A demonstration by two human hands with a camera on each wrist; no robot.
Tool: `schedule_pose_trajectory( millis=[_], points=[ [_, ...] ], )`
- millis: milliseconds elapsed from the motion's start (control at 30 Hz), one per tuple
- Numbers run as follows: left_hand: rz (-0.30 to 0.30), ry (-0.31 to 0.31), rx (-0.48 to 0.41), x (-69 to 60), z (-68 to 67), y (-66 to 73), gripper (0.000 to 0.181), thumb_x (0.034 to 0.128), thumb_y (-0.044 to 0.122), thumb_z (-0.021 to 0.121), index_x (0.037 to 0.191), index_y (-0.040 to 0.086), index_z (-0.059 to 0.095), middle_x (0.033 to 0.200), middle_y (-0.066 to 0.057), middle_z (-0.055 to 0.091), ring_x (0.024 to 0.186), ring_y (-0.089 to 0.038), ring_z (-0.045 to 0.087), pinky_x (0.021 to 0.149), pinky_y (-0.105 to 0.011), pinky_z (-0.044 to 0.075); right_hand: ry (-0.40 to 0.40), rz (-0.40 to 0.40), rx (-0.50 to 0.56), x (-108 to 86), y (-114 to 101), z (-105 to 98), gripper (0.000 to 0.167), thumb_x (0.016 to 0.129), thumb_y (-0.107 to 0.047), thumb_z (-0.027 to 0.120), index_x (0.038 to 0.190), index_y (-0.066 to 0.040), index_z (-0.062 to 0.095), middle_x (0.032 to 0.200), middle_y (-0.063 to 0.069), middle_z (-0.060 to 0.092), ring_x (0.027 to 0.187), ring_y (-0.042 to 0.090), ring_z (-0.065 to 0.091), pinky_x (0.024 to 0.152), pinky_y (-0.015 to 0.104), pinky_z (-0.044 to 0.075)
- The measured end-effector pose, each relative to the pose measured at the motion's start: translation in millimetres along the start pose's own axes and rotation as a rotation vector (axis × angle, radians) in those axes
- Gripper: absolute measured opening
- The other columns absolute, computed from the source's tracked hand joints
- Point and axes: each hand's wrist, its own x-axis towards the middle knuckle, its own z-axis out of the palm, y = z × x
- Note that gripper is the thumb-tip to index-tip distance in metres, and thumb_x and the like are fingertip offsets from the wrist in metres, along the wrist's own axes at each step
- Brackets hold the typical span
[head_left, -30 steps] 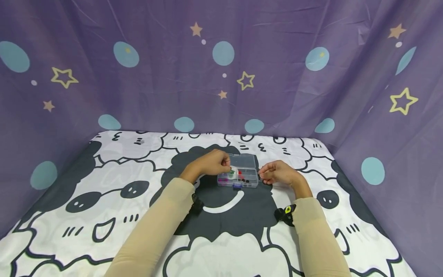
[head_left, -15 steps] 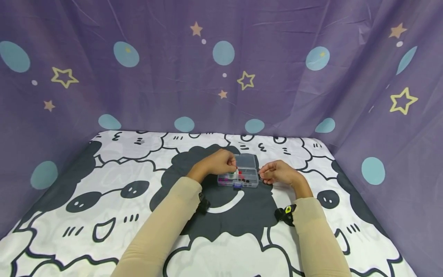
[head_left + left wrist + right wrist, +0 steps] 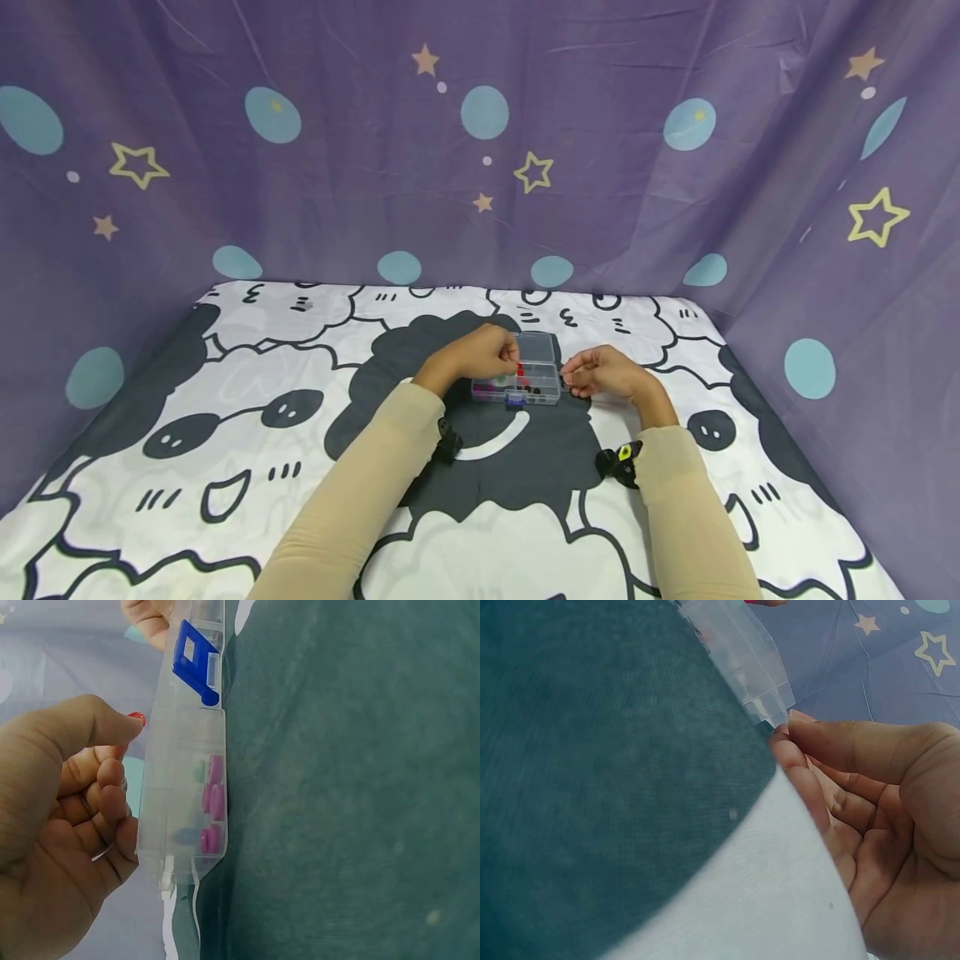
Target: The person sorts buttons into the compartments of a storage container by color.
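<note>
A clear plastic compartment box (image 3: 542, 379) stands on the dark patch of the cloth with its lid (image 3: 536, 348) raised at the back. Over the box, my left hand (image 3: 483, 352) pinches a small red button (image 3: 137, 718) between thumb and forefinger, its other fingers curled. Purple buttons (image 3: 216, 801) lie in the left front compartment, with a green and a blue piece blurred behind the wall. Dark pieces (image 3: 534, 390) sit farther right in the front row. At the box's right end, my right hand (image 3: 606, 372) pinches its edge between thumb and fingertips.
A blue latch (image 3: 196, 661) hangs at the box's front. The cloth (image 3: 300, 467), white with black cartoon drawings, covers the table. Behind it hangs a purple curtain (image 3: 600, 208) with stars and dots. Both wrists carry black cameras.
My left hand has moved right, from the box's left part to its middle. A red button now shows at its fingertips. The right hand has stayed at the box's right end.
</note>
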Motion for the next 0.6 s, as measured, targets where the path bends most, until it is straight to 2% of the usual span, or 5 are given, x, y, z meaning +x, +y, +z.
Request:
schedule_pose_trajectory(
  millis=[367, 600],
  points=[
    [0.021, -0.003, 0.027, 0.7, -3.8, 0.5, 0.012, 0.0942, 0.008, 0.066, 0.086, 0.013, 0.073, 0.08, 0.004, 0.065, 0.069, -0.01, 0.055, 0.07, -0.027, 0.049, 0.004, -0.002, -0.006, -1.8, -0.8, -1.1, 0.019, 0.097, -0.004, 0.067, 0.113, 0.008, 0.069, 0.087, 0.008, 0.073, 0.075, 0.017, 0.069, 0.071, 0.033, 0.059],
    [0.008, 0.012, 0.045, -7.4, -9.9, -1.6, 0.012, 0.094, 0.007, 0.066, 0.085, 0.012, 0.072, 0.076, 0.003, 0.062, 0.067, -0.011, 0.052, 0.07, -0.028, 0.048, -0.003, -0.008, -0.012, -2.2, -1.3, 0.2, 0.02, 0.097, -0.005, 0.068, 0.113, 0.007, 0.07, 0.088, 0.007, 0.073, 0.076, 0.017, 0.069, 0.072, 0.033, 0.059]
  ],
)
